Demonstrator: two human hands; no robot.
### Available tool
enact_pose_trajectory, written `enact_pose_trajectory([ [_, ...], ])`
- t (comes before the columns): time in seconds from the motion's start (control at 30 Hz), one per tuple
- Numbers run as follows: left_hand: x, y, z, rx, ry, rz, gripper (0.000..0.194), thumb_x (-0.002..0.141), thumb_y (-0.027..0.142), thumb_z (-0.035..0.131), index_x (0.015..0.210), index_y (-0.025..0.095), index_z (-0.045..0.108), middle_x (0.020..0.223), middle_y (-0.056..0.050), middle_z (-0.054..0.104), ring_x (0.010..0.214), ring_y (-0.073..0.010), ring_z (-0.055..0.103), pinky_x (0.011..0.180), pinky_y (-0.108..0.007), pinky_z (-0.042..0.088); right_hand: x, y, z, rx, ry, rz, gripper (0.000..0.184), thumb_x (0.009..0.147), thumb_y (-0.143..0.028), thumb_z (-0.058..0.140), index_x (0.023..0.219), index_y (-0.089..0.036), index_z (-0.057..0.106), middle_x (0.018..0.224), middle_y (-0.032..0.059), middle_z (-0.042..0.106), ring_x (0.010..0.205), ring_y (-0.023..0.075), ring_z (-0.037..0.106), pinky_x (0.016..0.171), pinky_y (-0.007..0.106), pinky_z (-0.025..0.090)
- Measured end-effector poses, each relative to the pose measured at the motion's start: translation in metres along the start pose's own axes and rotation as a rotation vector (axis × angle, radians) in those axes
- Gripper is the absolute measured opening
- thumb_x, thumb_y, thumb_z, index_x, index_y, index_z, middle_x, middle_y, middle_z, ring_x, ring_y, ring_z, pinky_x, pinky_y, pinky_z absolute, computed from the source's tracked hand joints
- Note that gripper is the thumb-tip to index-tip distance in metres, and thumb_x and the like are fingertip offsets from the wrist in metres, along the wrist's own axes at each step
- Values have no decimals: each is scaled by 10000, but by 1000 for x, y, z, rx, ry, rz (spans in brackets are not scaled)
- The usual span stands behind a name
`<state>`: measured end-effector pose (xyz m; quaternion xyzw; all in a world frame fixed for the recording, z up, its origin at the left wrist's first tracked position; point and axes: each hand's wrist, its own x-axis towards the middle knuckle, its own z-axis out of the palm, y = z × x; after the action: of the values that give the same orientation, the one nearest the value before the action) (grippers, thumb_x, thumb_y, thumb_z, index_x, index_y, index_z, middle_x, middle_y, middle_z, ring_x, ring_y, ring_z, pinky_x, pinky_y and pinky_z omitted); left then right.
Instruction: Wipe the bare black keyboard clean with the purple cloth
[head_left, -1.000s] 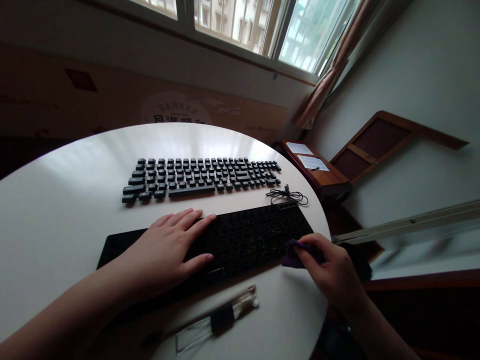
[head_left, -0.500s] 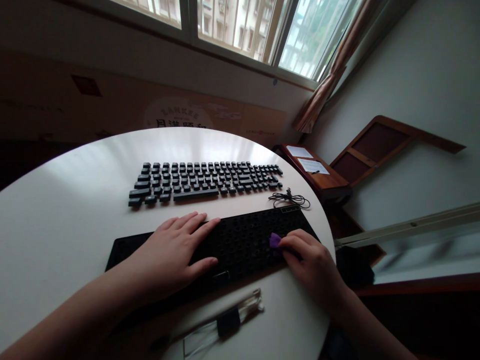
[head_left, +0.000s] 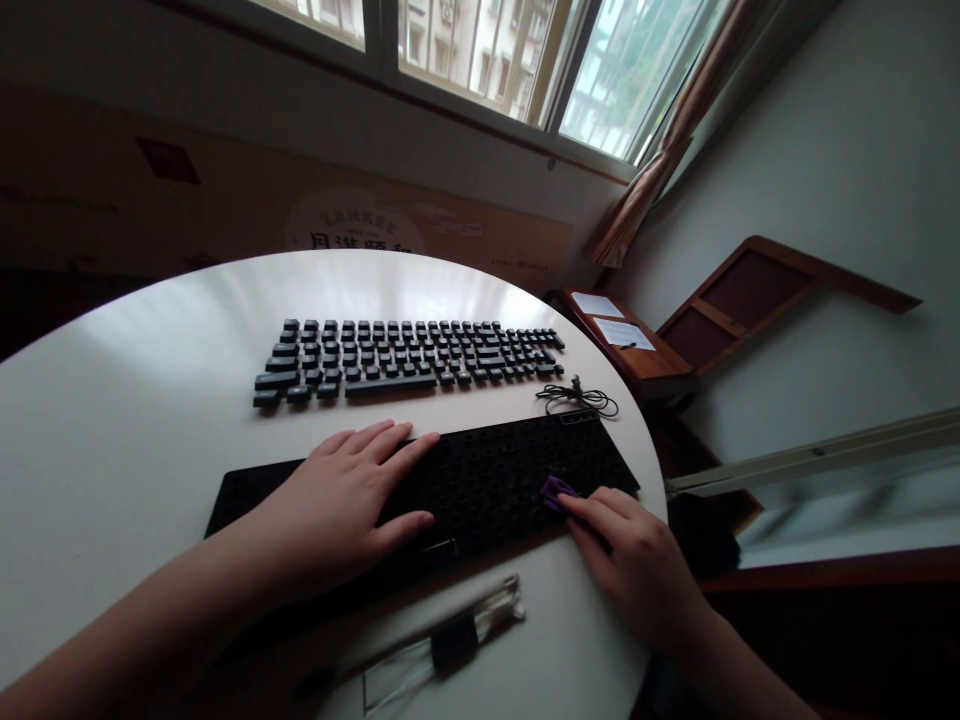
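A black keyboard base (head_left: 480,470), its keycaps off, lies across the near part of the white round table. My left hand (head_left: 360,490) rests flat on its left half, fingers spread. Between the fingertips of my right hand (head_left: 626,540) is a small purple cloth (head_left: 556,492), pressed to the right part of the base. Loose black keycaps (head_left: 390,384) stand in rows behind the base, laid out like a keyboard. The base's coiled cable (head_left: 577,398) lies at its far right corner.
Near the table's front edge is a wire keycap puller (head_left: 454,640) with a dark middle, beside a thin stick-like tool. The white table (head_left: 112,420) curves away at right. Beyond it stands a wooden chair (head_left: 637,350) with papers on its seat.
My right hand has slid a little toward me with the purple cloth, which now looks flatter against the base. My left hand stays in place.
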<state>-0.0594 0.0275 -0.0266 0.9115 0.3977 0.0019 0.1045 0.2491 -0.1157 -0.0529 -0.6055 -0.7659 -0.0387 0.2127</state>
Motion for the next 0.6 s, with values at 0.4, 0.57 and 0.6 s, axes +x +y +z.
enact_pose_trajectory([
  [0.4, 0, 0, 0, 8, 7, -3, 806, 885, 691, 482, 1562, 260, 403, 1606, -126, 404, 1471, -371, 382, 1189, -536, 290, -26, -3, 7, 66, 127, 63, 124, 976, -185, 595, 1023, -218, 705, 861, 46, 696, 798, 215, 664, 745, 345, 544],
  [0.57, -1, -1, 2, -11, 29, 7, 803, 882, 698, 493, 1552, 261, 423, 1597, -121, 421, 1460, -380, 396, 1183, -537, 296, -31, -3, -10, 153, 201, 75, 155, 977, -176, 584, 1080, -242, 679, 917, 40, 723, 836, 193, 697, 767, 301, 563],
  [0.6, -1, -1, 3, -17, 42, 11, 801, 879, 698, 500, 1549, 264, 428, 1593, -119, 429, 1457, -382, 402, 1181, -536, 300, -30, -2, -14, 166, 221, 100, 142, 978, -187, 578, 1074, -239, 669, 919, 40, 725, 821, 187, 702, 742, 286, 566],
])
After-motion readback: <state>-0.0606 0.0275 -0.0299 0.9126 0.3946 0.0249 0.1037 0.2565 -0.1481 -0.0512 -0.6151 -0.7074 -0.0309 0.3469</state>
